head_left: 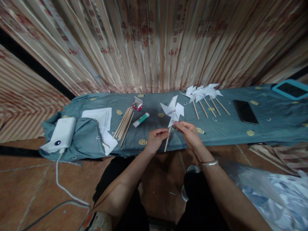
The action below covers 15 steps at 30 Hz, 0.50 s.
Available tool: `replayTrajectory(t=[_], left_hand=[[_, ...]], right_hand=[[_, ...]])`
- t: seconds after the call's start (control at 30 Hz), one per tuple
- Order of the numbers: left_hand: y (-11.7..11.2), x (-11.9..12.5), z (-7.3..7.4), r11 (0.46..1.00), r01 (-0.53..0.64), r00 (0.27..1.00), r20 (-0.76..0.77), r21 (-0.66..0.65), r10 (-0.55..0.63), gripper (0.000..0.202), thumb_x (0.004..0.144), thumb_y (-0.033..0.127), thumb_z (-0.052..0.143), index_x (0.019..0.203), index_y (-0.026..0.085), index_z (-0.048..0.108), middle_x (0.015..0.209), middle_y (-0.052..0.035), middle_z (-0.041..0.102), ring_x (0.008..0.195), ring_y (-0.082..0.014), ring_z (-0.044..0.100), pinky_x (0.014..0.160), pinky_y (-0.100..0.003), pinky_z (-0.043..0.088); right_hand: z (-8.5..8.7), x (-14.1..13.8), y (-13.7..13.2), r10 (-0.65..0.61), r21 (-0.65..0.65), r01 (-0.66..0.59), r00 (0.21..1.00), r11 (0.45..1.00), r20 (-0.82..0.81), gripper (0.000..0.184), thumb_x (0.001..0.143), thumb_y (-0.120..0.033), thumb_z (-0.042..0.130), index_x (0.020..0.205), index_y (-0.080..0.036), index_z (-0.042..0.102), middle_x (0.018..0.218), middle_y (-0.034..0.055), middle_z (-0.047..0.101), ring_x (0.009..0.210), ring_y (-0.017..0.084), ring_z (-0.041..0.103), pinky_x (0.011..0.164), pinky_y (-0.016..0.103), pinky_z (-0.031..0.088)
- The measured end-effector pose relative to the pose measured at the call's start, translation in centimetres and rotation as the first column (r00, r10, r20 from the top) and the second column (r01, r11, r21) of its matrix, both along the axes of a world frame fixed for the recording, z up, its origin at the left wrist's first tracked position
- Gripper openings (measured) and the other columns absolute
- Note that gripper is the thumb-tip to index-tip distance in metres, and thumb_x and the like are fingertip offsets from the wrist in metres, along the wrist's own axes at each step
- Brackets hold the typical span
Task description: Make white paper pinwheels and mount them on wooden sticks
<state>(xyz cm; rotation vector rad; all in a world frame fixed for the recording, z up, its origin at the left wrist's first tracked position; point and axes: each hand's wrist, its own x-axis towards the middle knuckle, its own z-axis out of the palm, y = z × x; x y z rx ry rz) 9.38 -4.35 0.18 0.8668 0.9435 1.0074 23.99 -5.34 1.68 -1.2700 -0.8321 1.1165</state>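
A white paper pinwheel (173, 110) with a silver pin at its centre stands on a thin wooden stick (166, 145). My left hand (156, 138) pinches the stick just below the paper. My right hand (189, 132) is closed beside it, fingertips at the stick under the lower blade; what it grips there is too small to make out. Both hands hover over the near edge of the grey-blue cloth (149, 141).
Several finished pinwheels (203, 93) lie at the back right. Loose sticks (124, 123), a glue stick (141, 119), a small red box of pins (137, 105), white paper squares (99, 117), a white power bank (61, 133) with cable, a black phone (245, 111) and a blue-cased tablet (290, 89) are on the cloth.
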Motion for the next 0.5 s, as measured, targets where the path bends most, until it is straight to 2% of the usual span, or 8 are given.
replayTrajectory(t=[0.17,0.3,0.37,0.5], left_hand=[[0.0,0.0,0.0,1.000,-0.011,1.000,0.008,-0.027,0.011,0.027,0.047,0.030,0.087,0.069,0.018,0.077,0.065,-0.0009,0.072,0.063,-0.0124,0.061,0.072,-0.027,0.051],[-0.4,0.0,-0.1,0.999,0.018,1.000,-0.007,-0.041,-0.018,0.030,0.045,0.032,0.088,0.069,0.018,0.077,0.069,-0.0027,0.073,0.064,-0.0137,0.063,0.070,-0.027,0.051],[-0.6,0.1,-0.1,0.998,0.045,0.999,-0.010,-0.053,-0.046,0.031,0.045,0.032,0.088,0.070,0.018,0.077,0.069,-0.0033,0.074,0.065,-0.0141,0.063,0.071,-0.028,0.052],[-0.9,0.2,-0.1,0.994,0.078,0.997,-0.021,-0.078,-0.080,0.030,0.045,0.031,0.089,0.070,0.018,0.077,0.068,-0.0030,0.074,0.064,-0.0145,0.064,0.072,-0.029,0.052]], right_hand=[[-0.1,2.4,0.6,-0.150,-0.080,0.152,0.988,0.985,0.022,0.044,0.052,-0.065,0.080,0.056,-0.022,0.071,0.070,0.0037,0.072,0.074,0.017,0.063,0.066,0.029,0.046],[-0.1,4.3,1.2,-0.302,-0.053,0.305,0.952,0.951,0.058,0.039,0.054,-0.060,0.081,0.061,-0.023,0.071,0.072,0.0014,0.072,0.071,0.016,0.062,0.064,0.028,0.045],[-0.2,4.9,1.5,-0.329,-0.007,0.330,0.942,0.944,0.066,0.034,0.056,-0.056,0.081,0.063,-0.024,0.070,0.069,-0.0007,0.070,0.069,0.014,0.061,0.064,0.027,0.044],[-0.3,5.1,1.8,-0.305,0.069,0.302,0.952,0.951,0.036,0.029,0.059,-0.050,0.081,0.065,-0.024,0.069,0.068,-0.0028,0.067,0.065,0.013,0.057,0.066,0.027,0.043]])
